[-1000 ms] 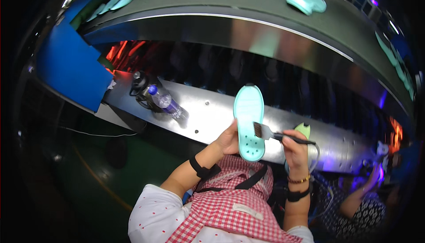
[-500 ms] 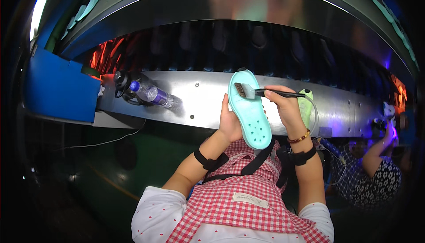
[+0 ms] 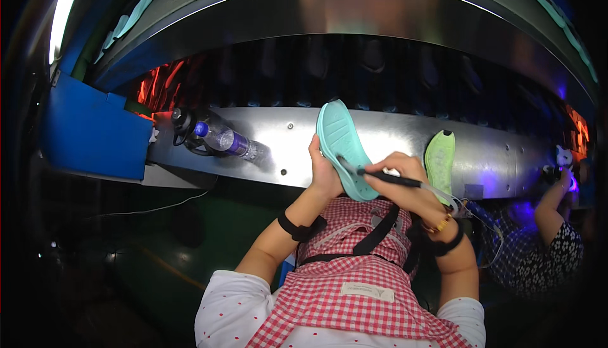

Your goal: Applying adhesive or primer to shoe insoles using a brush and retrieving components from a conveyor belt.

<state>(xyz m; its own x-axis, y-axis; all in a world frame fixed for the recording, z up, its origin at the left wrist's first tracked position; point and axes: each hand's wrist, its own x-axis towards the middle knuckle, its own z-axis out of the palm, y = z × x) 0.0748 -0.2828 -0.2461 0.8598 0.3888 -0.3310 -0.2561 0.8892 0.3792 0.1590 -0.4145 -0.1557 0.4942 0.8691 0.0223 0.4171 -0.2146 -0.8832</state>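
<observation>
My left hand (image 3: 324,172) grips a turquoise shoe sole (image 3: 342,134) by its left edge, holding it tilted above the near edge of the metal ledge. My right hand (image 3: 405,180) is closed round the black handle of a brush (image 3: 396,179). The brush head is at the lower half of the sole, seen nearly edge-on, so its bristles barely show. A thin pale tube runs from the handle's rear end past my wrist. Just right of my right hand, a light green shoe sole (image 3: 441,161) lies on the ledge.
A long metal ledge (image 3: 285,145) runs across in front of me, with a dark conveyor (image 3: 291,72) carrying soles behind it. A clear bottle (image 3: 223,139) and a black-lidded bottle (image 3: 183,123) stand at left beside a blue panel (image 3: 95,126). Another person's arm (image 3: 550,205) is at far right.
The brush has moved from the upper part of the turquoise sole down to its lower half. My left hand has tilted the sole, and the green sole shows more fully now.
</observation>
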